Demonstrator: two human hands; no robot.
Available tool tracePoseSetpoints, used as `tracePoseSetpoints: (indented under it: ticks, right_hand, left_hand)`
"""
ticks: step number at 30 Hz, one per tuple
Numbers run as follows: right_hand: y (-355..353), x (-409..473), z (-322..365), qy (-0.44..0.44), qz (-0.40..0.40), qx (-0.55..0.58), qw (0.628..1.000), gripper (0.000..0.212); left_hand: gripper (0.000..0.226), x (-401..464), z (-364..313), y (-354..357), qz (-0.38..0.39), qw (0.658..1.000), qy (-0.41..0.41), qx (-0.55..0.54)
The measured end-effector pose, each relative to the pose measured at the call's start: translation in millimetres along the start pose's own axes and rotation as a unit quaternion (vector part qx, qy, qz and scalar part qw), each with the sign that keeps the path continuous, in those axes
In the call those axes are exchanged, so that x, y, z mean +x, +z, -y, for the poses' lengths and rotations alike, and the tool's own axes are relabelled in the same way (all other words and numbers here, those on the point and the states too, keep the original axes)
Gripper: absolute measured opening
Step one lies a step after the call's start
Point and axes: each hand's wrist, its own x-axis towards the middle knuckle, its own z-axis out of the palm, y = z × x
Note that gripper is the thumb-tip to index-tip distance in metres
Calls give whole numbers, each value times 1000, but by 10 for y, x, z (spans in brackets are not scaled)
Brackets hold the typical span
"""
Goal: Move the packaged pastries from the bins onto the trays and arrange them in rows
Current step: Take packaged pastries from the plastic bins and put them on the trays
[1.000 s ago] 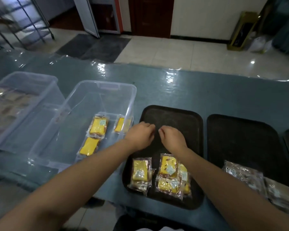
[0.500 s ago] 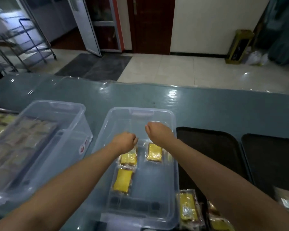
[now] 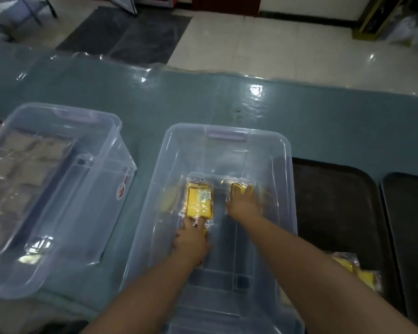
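A clear plastic bin (image 3: 227,135) stands in the middle of the table with three yellow packaged pastries in it. One packet (image 3: 199,201) lies uncovered on the bin floor. My left hand (image 3: 191,242) lies over a nearer packet (image 3: 205,233), its straight fingertips touching the uncovered packet's near edge. My right hand (image 3: 243,206) rests with spread fingers on the third packet (image 3: 237,188). A black tray (image 3: 336,208) to the right of the bin holds yellow packets (image 3: 357,271) at its near end.
A second clear bin (image 3: 58,150) at the left holds several brownish packets. Another black tray (image 3: 410,225) lies at the far right edge. The blue-grey table (image 3: 203,97) is covered with plastic film. Tiled floor and a dark mat lie beyond it.
Both hands went from the tray to the left, over the bin, then down into it. They were fists above the packets and now lie with fingers extended on two packets.
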Motion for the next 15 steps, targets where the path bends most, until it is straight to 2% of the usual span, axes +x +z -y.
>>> tracePoseSetpoints:
  ticks: [4, 7, 11, 15]
  right_hand:
    - [136, 256, 38, 32, -15, 48, 998, 53]
    - [234, 354, 78, 57, 7, 25, 998, 65]
    - [283, 400, 146, 83, -9, -9, 996, 72]
    - [215, 373, 123, 96, 33, 6, 995, 95]
  left_hand:
    - [94, 3, 5, 106, -1, 999, 7, 38]
    - [97, -27, 19, 103, 1, 998, 18, 52]
    - [102, -134, -42, -46, 49, 996, 23, 66]
    - [114, -240, -112, -251, 125, 988, 35, 88]
